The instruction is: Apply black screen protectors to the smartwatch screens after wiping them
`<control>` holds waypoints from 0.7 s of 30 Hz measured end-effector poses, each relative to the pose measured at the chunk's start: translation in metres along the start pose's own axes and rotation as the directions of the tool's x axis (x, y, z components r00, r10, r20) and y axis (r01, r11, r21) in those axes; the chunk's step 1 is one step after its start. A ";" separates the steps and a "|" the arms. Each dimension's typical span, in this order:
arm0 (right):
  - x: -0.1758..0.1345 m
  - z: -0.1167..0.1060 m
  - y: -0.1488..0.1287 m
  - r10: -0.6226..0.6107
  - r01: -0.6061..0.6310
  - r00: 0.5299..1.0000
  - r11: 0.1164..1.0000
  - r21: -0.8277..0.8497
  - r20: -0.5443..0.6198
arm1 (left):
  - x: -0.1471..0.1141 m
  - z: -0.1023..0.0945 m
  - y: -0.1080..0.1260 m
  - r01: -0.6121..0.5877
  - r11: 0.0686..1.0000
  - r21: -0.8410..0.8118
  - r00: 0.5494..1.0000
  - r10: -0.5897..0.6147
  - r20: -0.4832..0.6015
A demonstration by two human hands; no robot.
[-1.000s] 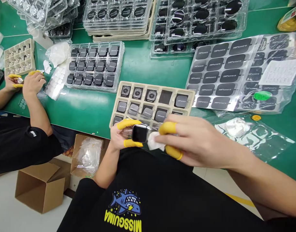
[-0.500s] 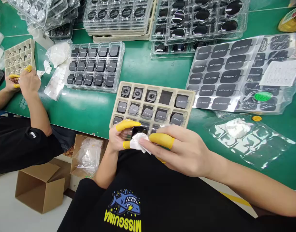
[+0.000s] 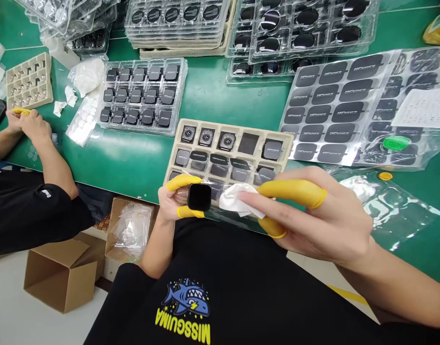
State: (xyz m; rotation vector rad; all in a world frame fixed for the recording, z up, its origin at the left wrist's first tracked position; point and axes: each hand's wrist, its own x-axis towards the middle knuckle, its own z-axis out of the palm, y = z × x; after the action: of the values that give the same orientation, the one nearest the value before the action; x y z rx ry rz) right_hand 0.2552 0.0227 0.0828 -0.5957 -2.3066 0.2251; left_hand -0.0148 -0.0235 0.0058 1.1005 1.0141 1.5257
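Over the near edge of the green table (image 3: 208,103), the left hand (image 3: 166,203) is clamped on a square black watch (image 3: 199,197), yellow-covered fingers above and below it. Its dark face is turned to the camera; its back is hidden. Beside it, the right hand (image 3: 323,223) is closed on a crumpled white wipe (image 3: 241,199), which stands just apart from the watch. Clear film between the two is hard to make out.

Behind them lies a beige tray (image 3: 287,143). Its far row holds three watch bodies, backs up, a compartment showing only a dark lining, then a labelled black piece. More labelled pieces fill the next row, blurred by glare; the nearest row is mostly covered by the hands.

A clear tray (image 3: 183,79) farther left carries three rows of five dark square pieces. The stacked trays (image 3: 176,36) beyond are cut off by the top edge. Far left, a co-worker's hands (image 3: 35,127) are together, hiding whatever they hold. Crumpled plastic fills a cardboard box (image 3: 112,230) below.
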 end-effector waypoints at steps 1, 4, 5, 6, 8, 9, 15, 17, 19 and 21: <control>0.000 0.003 -0.004 0.006 -0.006 1.000 1.000 0.021 -0.020 | 0.000 0.002 0.000 0.004 1.000 0.006 1.000 -0.004 -0.009; 0.002 0.014 -0.015 -0.073 0.073 0.997 0.993 0.090 -0.007 | -0.003 0.003 -0.001 0.030 0.998 0.049 0.999 -0.029 -0.017; 0.003 0.018 -0.018 -0.108 0.105 0.994 0.990 0.096 0.021 | -0.005 0.002 -0.002 0.030 0.997 0.068 1.000 -0.029 -0.009; 0.004 0.022 -0.020 -0.143 0.138 0.989 0.986 0.095 0.044 | -0.007 0.001 -0.003 0.027 0.995 0.092 1.000 -0.027 0.003; 0.008 0.027 -0.020 -0.197 0.191 0.978 0.978 0.080 0.076 | -0.010 -0.002 -0.005 -0.001 0.989 0.146 1.000 -0.002 0.020; 0.010 0.029 -0.019 -0.209 0.203 0.975 0.977 0.067 0.081 | -0.011 -0.004 -0.006 -0.026 0.985 0.169 0.999 0.022 0.027; 0.018 0.031 -0.007 -0.204 0.210 0.974 0.976 -0.063 0.096 | -0.011 -0.001 -0.010 -0.134 0.977 0.164 0.988 0.120 0.093; 0.017 0.027 -0.001 -0.179 0.189 0.979 0.976 -0.109 0.093 | -0.010 -0.001 -0.010 -0.112 0.984 0.137 0.993 0.106 0.053; 0.012 0.019 0.005 -0.142 0.150 0.986 0.982 -0.111 0.083 | -0.010 -0.003 -0.008 -0.094 0.990 0.107 0.996 0.094 0.010; 0.004 0.007 0.008 -0.056 0.058 0.998 0.995 -0.076 0.036 | -0.011 -0.007 -0.007 -0.082 0.992 0.095 0.996 0.085 -0.025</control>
State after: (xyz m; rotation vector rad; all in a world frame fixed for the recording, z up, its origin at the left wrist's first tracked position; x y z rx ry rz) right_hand 0.2502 0.0322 0.0777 -0.5675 -2.3702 0.1209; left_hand -0.0181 -0.0335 -0.0045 1.2027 1.0812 1.5777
